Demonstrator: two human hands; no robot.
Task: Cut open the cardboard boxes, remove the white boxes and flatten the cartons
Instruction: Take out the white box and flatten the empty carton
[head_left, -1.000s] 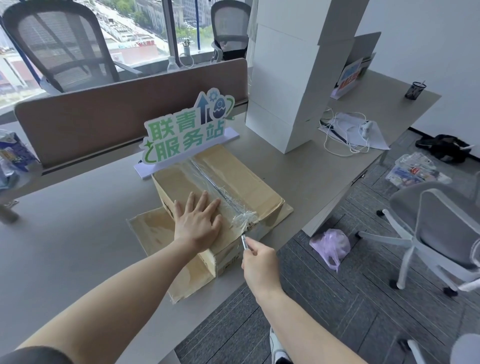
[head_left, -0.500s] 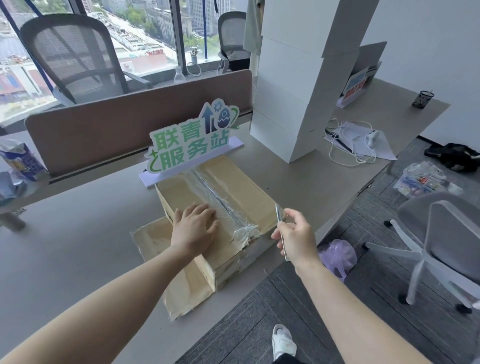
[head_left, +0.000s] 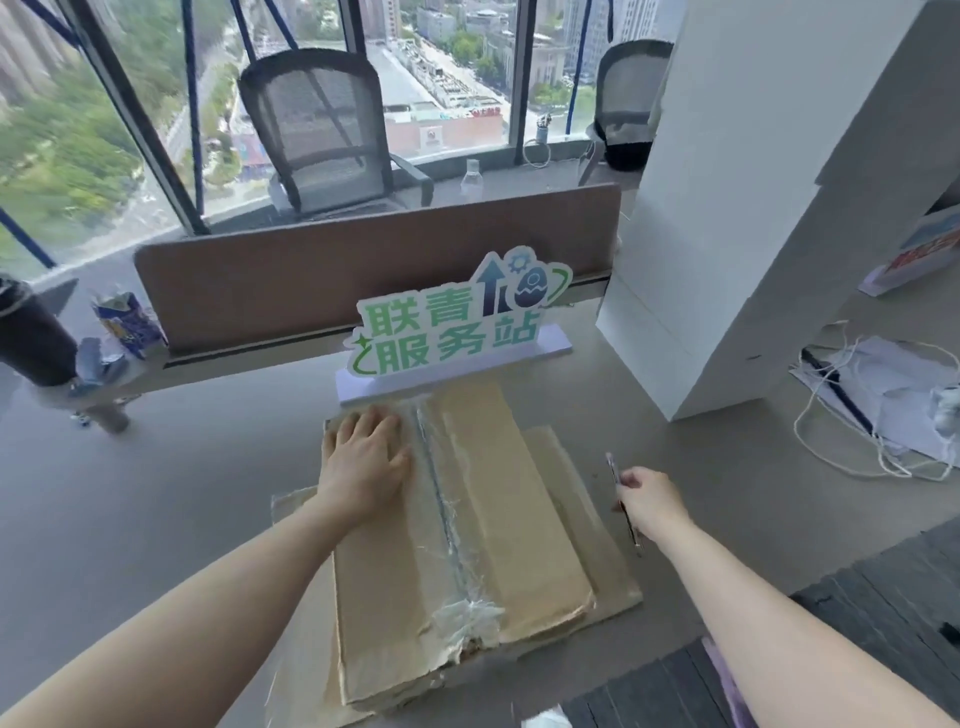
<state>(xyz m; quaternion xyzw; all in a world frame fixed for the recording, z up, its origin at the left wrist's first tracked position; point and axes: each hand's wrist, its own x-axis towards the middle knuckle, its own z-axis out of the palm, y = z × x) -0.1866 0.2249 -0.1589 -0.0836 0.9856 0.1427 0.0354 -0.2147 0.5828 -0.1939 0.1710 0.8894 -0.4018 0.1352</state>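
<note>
So, status: I judge this early to mid task; the cardboard box (head_left: 457, 525) in front of me looks not yet opened, flaps down, tape along the centre seam.
Done so far: a flattened carton (head_left: 566, 462) lies under the box, and a tall stack of white boxes (head_left: 727, 208) stands to the box's far right, so I take it at least one carton is already dealt with.
Left to do: slit this seam, lift out whatever white boxes are inside, flatten the carton.
Box place: on the grey desk (head_left: 156, 493), its far end just beside the base of the green sign (head_left: 457, 327), its near end at the desk edge.
Box look: brown, worn, shallow; clear tape (head_left: 441, 499) runs the whole length of the top, crumpled and torn at the near end, where the seam may already be split, hard to tell in the blur.
Left hand (head_left: 363, 457): flat, fingers straight, pressing the box's left flap near the sign end.
Right hand (head_left: 649, 501): off the box to its right, above the desk, pinching a thin cutter (head_left: 623, 499) with one end pointing away from me.
Blade contact: none; cutter is apart from the tape.
</note>
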